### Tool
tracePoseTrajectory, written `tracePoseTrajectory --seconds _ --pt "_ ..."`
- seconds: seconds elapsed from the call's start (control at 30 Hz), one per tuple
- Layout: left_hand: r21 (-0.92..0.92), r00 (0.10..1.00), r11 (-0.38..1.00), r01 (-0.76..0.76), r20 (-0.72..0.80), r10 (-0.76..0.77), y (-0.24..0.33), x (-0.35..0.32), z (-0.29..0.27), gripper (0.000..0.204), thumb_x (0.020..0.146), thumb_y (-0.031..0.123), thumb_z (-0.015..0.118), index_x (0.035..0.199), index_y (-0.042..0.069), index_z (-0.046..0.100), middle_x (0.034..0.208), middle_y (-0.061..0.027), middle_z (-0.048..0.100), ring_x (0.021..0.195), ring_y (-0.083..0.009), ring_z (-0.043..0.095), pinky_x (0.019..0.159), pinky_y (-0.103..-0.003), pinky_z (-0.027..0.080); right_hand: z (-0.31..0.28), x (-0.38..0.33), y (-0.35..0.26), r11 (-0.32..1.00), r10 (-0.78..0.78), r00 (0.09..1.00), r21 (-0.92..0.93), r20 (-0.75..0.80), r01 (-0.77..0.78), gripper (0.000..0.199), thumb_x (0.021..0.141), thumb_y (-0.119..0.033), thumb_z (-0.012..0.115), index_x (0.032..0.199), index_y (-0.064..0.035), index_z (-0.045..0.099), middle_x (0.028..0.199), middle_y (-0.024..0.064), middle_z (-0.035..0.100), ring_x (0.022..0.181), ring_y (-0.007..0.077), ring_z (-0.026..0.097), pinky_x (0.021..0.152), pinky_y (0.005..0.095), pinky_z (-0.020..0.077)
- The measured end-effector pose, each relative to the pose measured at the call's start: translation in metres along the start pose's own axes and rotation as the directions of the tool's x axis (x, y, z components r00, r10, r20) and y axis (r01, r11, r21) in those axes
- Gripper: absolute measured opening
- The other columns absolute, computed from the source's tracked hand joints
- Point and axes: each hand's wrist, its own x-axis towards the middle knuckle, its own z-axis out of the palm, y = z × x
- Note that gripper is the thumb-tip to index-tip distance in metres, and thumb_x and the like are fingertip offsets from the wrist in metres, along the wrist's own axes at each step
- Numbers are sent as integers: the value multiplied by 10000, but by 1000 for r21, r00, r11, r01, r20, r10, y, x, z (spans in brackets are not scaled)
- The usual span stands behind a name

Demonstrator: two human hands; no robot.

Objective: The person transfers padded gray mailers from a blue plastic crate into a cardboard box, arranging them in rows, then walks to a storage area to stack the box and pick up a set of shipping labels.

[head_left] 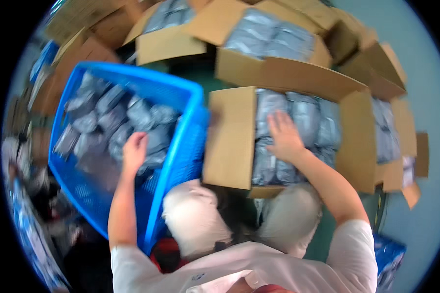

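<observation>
To the left, a blue plastic basket point(195, 110) holds a heap of grey plastic-wrapped packages point(113, 117). My left hand point(134, 150) is over the heap, its fingers curled in. Blur hides whether a package is in its grip. In front of me to the right stands an open cardboard box point(230, 141), filled with rows of similar grey packages point(305, 117). My right hand point(284, 136) lies flat on these packages, fingers stretched and slightly apart, holding none.
Behind stand more open cartons with grey packages point(291, 41), and another packed carton point(386, 129) adjoins the box on the right. My knees point(193, 210) are between the basket and box. A pale wall point(425, 205) runs along the right.
</observation>
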Motion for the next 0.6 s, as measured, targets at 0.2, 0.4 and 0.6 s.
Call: tracePoseTrajectory --seconds 0.2,0.4,0.6 --pt "669 727 693 269 331 -602 -169 -2 52 1049 745 533 772 1517 52 249 1461 -363 348 1310 -478 452 1073 -472 426 -14 -10 -10 965 44 996 263 -77 -23 678 793 -215 763 1375 -2 488 1443 262 439 1313 433 443 1101 475 376" --pt "903 967 387 -189 239 -85 -159 35 108 713 963 192 479 1591 215 142 1618 -129 228 1494 -320 202 1211 -497 110 -34 -11 -6 938 44 987 346 -154 12 433 839 -112 720 1226 22 579 1302 229 566 1167 397 568 986 430 478" --pt "932 948 303 -198 261 -184 -156 62 126 585 921 226 566 1473 193 376 1372 -109 525 1168 -242 517 868 -402 445 -38 3 -8 945 -20 991 320 -132 62 341 851 -85 700 1162 24 612 1209 218 623 1104 385 606 936 426 503"
